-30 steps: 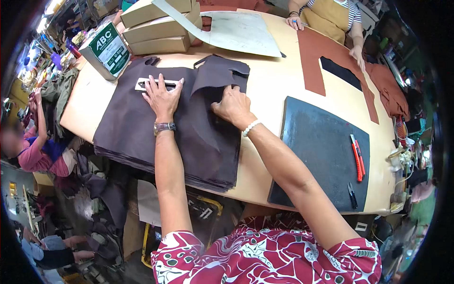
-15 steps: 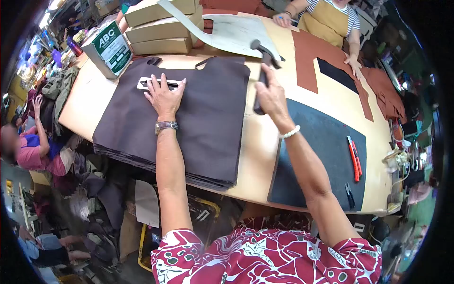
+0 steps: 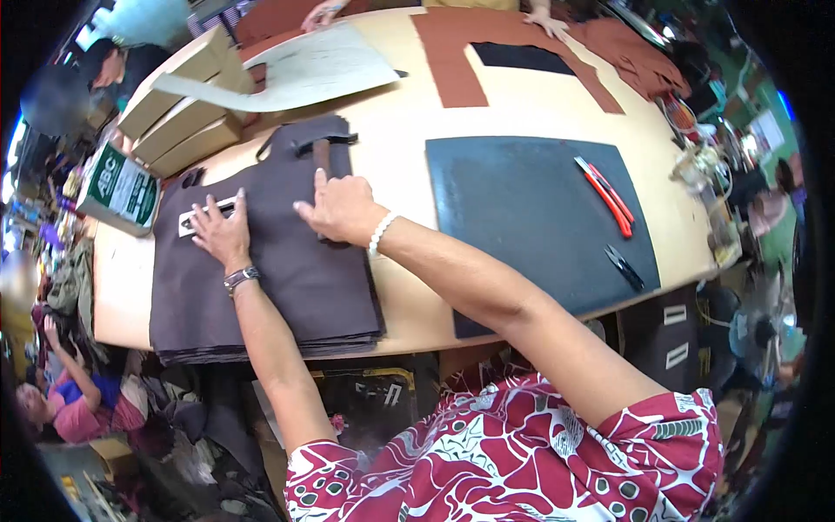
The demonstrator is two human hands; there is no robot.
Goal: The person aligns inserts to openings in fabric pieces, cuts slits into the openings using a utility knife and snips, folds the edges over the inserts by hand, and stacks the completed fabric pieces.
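My left hand (image 3: 222, 233) lies with fingers spread on a small white plate with a dark slot (image 3: 187, 224), pressing it against the top of a stack of dark brown fabric pieces (image 3: 287, 278). In my right hand (image 3: 344, 209) is a hammer (image 3: 323, 157), gripped by its handle over the right part of the stack. The hammer's dark head points away from me, near the stack's far edge. Whether the hammer touches the fabric I cannot tell.
A dark cutting mat (image 3: 522, 226) carries a red cutter (image 3: 609, 198) and small snips (image 3: 624, 268). Cardboard boxes (image 3: 187, 130), a green-and-white ABC can (image 3: 119, 190) and a grey sheet (image 3: 330, 65) lie beyond. Another person's hand (image 3: 548, 23) rests on rust-coloured fabric (image 3: 452, 61).
My right hand has carried the hammer left, from beside the stack to over it. My left hand stays on the white plate. The whole view has shifted, with the table contents turned leftward.
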